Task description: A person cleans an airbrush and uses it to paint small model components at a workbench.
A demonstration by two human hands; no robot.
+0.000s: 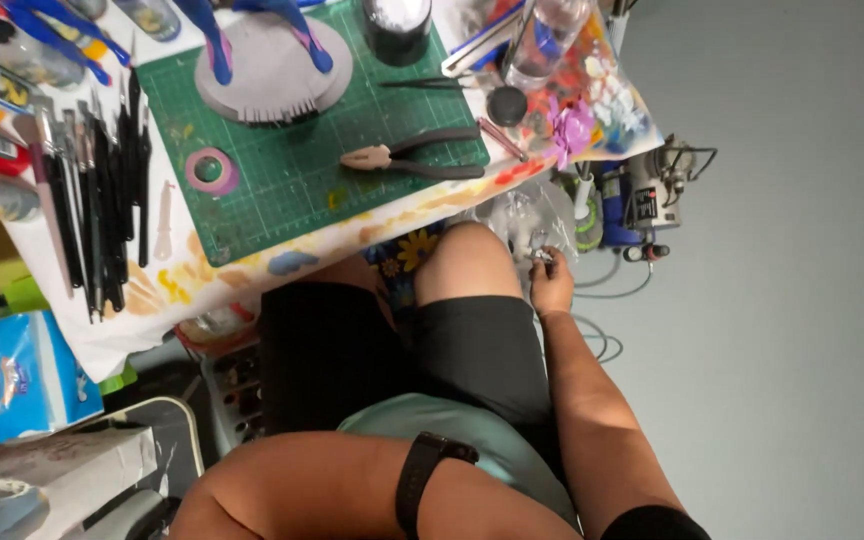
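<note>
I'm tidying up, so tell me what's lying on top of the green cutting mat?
On the green cutting mat: pliers, a tape roll, a round figure base. The base hides whatever lies beneath.

Plain grey floor, cluttered worktable

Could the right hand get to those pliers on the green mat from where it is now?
Probably yes. The right hand is down beside the knee, below the table edge, holding something small. The pliers lie uncovered near the green mat's front edge, nothing stacked on them.

My right grip pinches a small metal piece beside my knee, below the table; pliers lie up-left of it.
</note>
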